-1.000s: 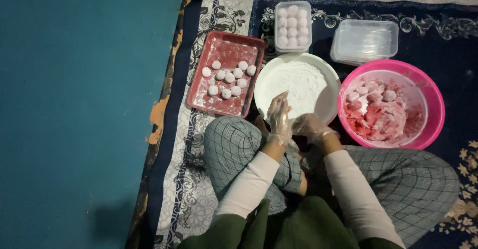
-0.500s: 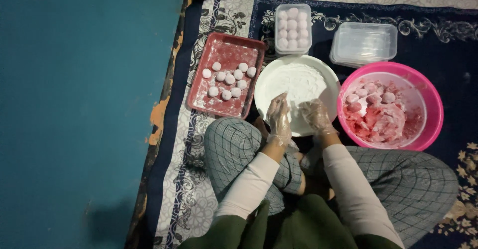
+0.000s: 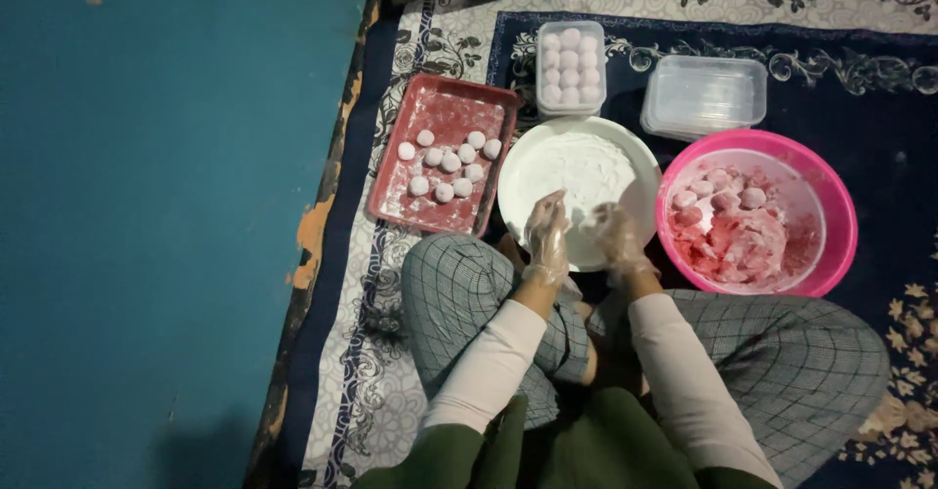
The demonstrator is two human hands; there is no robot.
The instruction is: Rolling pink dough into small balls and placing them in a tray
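While sitting cross-legged on the patterned rug [image 3: 420,40], the person is working over the near rim of the white flour bowl [image 3: 576,162]. The gloved left hand [image 3: 545,240] and right hand [image 3: 618,237] are cupping toward each other, likely rolling a dough piece; I cannot tell if anything is between them. The finished ball would likely belong on the red tray [image 3: 445,113] beside the dusted balls [image 3: 449,165], with more dough in the pink basin [image 3: 831,225].

A home floor: patterned carpet [image 3: 831,20] beside teal flooring [image 3: 147,206].
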